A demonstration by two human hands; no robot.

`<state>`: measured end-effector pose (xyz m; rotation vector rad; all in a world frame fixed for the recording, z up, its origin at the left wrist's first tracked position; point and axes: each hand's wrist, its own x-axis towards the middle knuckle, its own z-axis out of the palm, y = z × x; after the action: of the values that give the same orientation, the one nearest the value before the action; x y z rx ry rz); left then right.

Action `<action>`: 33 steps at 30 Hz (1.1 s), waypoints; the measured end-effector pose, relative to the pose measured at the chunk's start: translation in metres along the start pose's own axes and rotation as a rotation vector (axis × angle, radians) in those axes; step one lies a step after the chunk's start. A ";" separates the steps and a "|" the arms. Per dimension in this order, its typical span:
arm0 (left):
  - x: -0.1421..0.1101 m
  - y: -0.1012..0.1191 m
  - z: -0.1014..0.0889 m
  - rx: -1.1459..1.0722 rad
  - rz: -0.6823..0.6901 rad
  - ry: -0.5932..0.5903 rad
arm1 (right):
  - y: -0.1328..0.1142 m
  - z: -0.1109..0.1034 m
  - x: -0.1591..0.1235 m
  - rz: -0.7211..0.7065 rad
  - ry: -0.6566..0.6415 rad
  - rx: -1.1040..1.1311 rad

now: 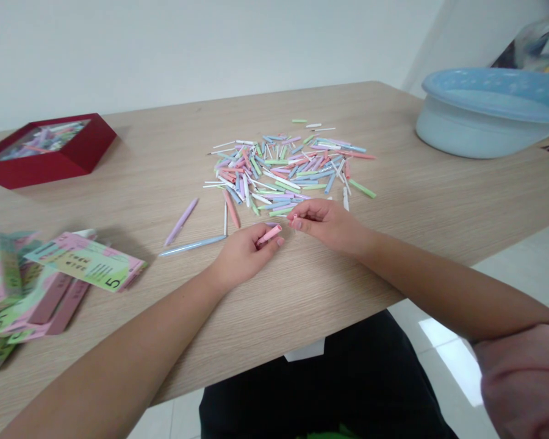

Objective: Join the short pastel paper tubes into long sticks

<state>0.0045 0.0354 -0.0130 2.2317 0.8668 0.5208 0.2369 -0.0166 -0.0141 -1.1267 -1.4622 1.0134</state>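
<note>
A pink pen barrel lies in my left hand, whose fingers are wrapped round it. My right hand is pinched on a small pink piece, mostly covered by the fingertips, so its kind is unclear. The two hands are close together but apart, just in front of a pile of pastel pen parts: barrels, caps and thin white refills. Left of my left hand lie a blue pen, a lilac pen, a coral barrel and a white refill.
A red box of pen parts stands at the left on the wooden table. Several pink and green printed boxes are heaped at the near left. A large light-blue basin sits at the right edge.
</note>
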 end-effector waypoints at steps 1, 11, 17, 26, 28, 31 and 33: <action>0.000 0.000 0.000 0.006 0.007 -0.002 | -0.001 0.000 0.000 0.001 0.020 0.012; 0.000 0.001 0.001 0.001 0.011 -0.012 | -0.012 0.003 -0.004 -0.082 0.076 0.106; -0.001 0.002 0.001 -0.001 0.015 -0.020 | -0.010 0.005 -0.005 -0.091 0.026 0.080; 0.000 0.002 0.002 -0.023 0.032 -0.029 | -0.007 0.010 -0.007 -0.146 -0.018 -0.066; 0.001 0.001 0.002 -0.049 0.033 -0.033 | -0.008 0.012 -0.006 -0.219 -0.019 -0.216; 0.002 -0.001 0.001 -0.100 0.030 -0.041 | -0.007 0.015 -0.006 -0.296 -0.017 -0.332; 0.003 0.000 0.001 -0.133 0.040 -0.048 | -0.004 0.018 -0.006 -0.272 -0.019 -0.279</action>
<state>0.0067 0.0369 -0.0138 2.1348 0.7426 0.5255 0.2186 -0.0240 -0.0141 -1.0750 -1.7568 0.6462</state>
